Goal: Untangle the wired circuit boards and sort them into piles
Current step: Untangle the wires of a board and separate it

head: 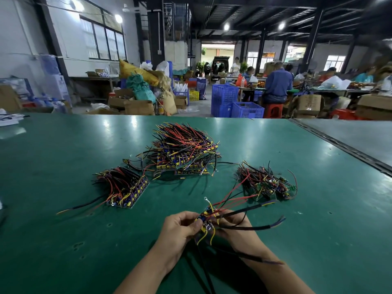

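Note:
Both hands hold a small tangle of wired circuit boards [207,217] just above the green table [63,230]. My left hand [180,230] pinches the boards from the left. My right hand [237,228] grips them from the right, partly hidden behind the red and black wires that fan out to the right. A big heap of tangled boards [184,151] lies at the table's middle. To the left lies a neat stack of boards [125,187]. A smaller pile with green boards [267,183] lies to the right.
A single loose board [127,161] lies between the left stack and the big heap. A metal rail [339,145] bounds the table on the right. Blue crates [233,102], cardboard boxes and seated workers [275,83] fill the hall beyond the far edge.

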The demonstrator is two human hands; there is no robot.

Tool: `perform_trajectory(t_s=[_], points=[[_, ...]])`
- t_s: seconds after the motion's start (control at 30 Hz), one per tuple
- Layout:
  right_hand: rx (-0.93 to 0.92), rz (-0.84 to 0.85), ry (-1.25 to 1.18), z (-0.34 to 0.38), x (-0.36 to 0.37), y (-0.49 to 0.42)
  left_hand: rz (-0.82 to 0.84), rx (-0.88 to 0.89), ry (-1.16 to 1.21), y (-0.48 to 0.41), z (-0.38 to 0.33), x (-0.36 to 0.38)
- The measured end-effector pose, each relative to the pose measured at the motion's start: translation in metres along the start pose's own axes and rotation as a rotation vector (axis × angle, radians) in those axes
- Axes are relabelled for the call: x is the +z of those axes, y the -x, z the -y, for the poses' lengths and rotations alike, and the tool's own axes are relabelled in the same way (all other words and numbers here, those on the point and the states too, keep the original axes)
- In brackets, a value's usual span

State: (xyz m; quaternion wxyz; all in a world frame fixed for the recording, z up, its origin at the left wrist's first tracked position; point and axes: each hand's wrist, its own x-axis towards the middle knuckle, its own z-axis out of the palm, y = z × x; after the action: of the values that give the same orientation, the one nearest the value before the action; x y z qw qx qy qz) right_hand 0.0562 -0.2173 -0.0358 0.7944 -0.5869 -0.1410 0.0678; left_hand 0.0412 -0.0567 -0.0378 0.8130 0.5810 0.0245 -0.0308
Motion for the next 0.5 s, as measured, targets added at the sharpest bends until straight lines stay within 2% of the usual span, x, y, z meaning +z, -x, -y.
perform_trajectory(t_s=[0.33, 0.5], points=[[0.118, 0.023, 0.004, 0.0009, -0.0026, 0.0012, -0.016, 0.018, -0.069, 0.0047, 0.0004, 0.0013], [0.117, 0.059, 0.012, 0.0048, -0.0028, -0.0008, 0.067, 0.2, -0.306, 0.0063, -0.0001, 0.0026]])
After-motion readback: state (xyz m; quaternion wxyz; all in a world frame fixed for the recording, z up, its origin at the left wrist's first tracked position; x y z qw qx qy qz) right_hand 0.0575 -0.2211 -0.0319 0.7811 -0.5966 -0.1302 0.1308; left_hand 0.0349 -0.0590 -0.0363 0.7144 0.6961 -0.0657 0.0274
